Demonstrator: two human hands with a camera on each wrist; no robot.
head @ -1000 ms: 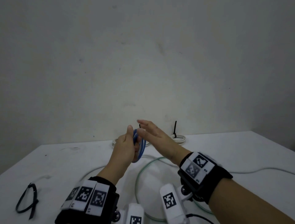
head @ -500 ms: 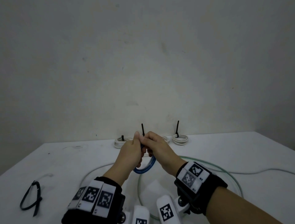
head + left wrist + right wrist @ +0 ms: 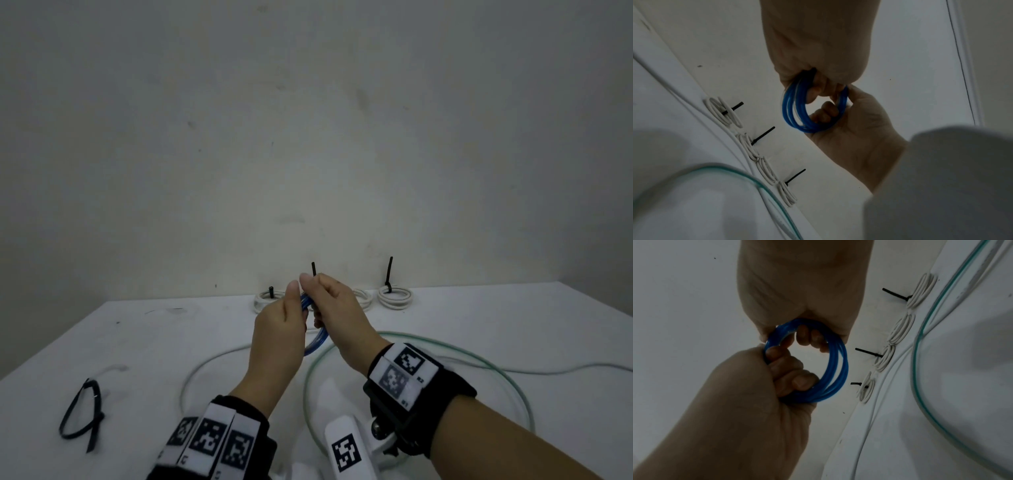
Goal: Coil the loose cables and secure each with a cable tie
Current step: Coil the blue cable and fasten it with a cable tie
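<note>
Both hands hold a small blue cable coil point(image 3: 314, 339) of several turns above the white table point(image 3: 513, 318). My left hand point(image 3: 277, 332) grips one side of it, thumb up. My right hand point(image 3: 339, 315) grips the other side, fingers curled through the ring. The left wrist view has the blue coil point(image 3: 791, 113) hanging between the left hand point(image 3: 818, 48) and the right hand point(image 3: 855, 129). From the right wrist, the blue coil point(image 3: 836, 369) sits between the right hand point(image 3: 801, 288) and the left hand point(image 3: 756, 394). No tie shows on the coil.
Several white coils with upright black ties line the back edge, such as a right coil point(image 3: 394, 296) and a left coil point(image 3: 269, 298). A loose green cable point(image 3: 479, 361) and a loose white cable point(image 3: 205, 366) loop beneath my hands. Black cable ties point(image 3: 84, 414) lie front left.
A second ago my right hand was open, its fingers straight beside the coil; it now grips the coil. The coil has swung round to hang between both hands.
</note>
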